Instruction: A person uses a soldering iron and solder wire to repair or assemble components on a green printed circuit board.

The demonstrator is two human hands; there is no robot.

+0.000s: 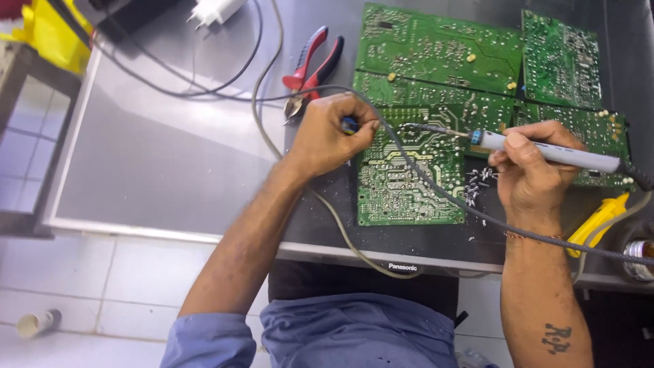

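Observation:
A green circuit board (409,180) lies solder side up on a flat grey panel (170,157). My right hand (528,170) grips a grey soldering iron (552,153), its thin tip resting on the board's upper edge. My left hand (330,133) is closed on a small blue-handled tool (349,125) at the board's upper left corner. The iron's dark cable (436,187) crosses the board diagonally. A small pile of removed parts (477,184) lies beside my right hand.
Several more green boards (443,51) lie behind. Red-handled pliers (310,68) sit at the back, near a white plug (214,10) and loose cables. A yellow tool (599,221) and a metal can (640,259) stand at the right. Tiled floor lies left.

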